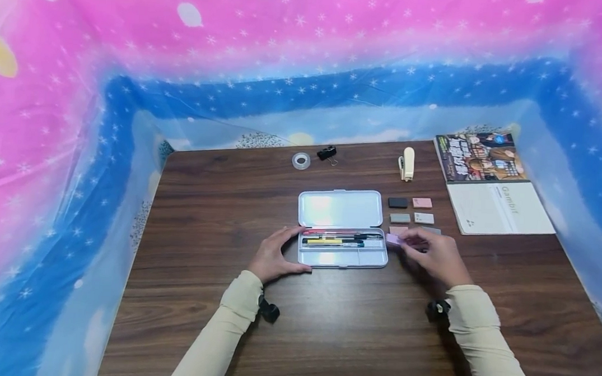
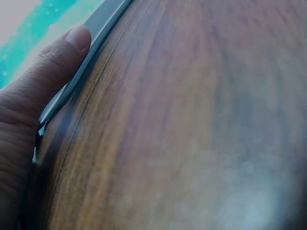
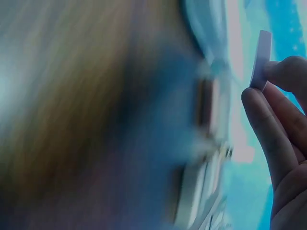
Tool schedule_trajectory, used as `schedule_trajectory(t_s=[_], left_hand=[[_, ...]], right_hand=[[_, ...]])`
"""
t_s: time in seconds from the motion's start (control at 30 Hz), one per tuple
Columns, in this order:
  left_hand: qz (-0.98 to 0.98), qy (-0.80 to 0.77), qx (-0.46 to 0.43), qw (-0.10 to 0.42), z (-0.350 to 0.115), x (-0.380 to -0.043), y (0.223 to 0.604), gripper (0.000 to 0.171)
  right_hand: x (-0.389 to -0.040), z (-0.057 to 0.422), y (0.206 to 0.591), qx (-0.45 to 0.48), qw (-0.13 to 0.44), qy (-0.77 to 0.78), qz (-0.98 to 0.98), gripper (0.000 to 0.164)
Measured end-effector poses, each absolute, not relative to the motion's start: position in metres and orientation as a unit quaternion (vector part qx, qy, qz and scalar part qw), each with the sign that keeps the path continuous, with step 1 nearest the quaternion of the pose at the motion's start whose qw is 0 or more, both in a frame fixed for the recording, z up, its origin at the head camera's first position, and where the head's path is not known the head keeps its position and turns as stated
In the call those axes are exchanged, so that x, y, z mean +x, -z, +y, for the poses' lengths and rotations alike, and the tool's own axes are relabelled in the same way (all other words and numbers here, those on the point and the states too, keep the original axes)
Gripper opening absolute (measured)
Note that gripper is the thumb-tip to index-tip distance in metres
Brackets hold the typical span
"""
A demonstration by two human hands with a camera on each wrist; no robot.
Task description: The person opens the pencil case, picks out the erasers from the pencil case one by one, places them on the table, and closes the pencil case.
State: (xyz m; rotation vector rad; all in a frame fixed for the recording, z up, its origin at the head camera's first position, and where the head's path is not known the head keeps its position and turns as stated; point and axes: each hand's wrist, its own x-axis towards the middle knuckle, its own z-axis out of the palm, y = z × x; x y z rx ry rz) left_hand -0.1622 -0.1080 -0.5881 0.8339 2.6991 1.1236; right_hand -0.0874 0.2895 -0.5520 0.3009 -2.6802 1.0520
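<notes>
A white pencil case (image 1: 338,257) lies with its lid (image 1: 340,209) folded back, several pens (image 1: 334,241) in its rear compartment. My left hand (image 1: 273,255) grips the case at its left end, thumb along the front edge and fingers near the hinge. In the left wrist view, the thumb (image 2: 57,62) rests against the case's rim (image 2: 103,28). A small lilac eraser (image 1: 393,239) is pinched between the thumb and fingertips of my right hand (image 1: 436,255), just off the case's right end. The right wrist view shows this eraser (image 3: 261,60) raised above the table.
Beyond my right hand sit several erasers, among them a black one (image 1: 397,203) and a pink one (image 1: 422,203). Farther back are a cream stapler (image 1: 407,163), a tape roll (image 1: 301,161) and a black binder clip (image 1: 326,153). Two books (image 1: 502,208) lie at right.
</notes>
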Motion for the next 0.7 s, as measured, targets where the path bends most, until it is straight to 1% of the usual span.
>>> schedule_trajectory(t_s=[0.1, 0.2, 0.47, 0.7], left_hand=[[0.885, -0.373, 0.274, 0.049, -0.108, -0.162, 0.587, 0.098], [0.885, -0.374, 0.274, 0.048, -0.106, -0.162, 0.587, 0.099], [0.888, -0.366, 0.273, 0.056, -0.107, -0.162, 0.587, 0.099], [0.886, -0.368, 0.277, 0.049, -0.107, -0.162, 0.585, 0.098]], right_hand=[[-0.083, 0.304, 0.559, 0.098, 0.116, -0.351, -0.924, 0.025], [-0.082, 0.309, 0.565, 0.104, 0.097, -0.348, -0.927, 0.023], [-0.085, 0.304, 0.567, 0.098, 0.059, -0.328, -0.938, 0.017], [-0.086, 0.301, 0.564, 0.076, 0.039, -0.309, -0.947, 0.015]])
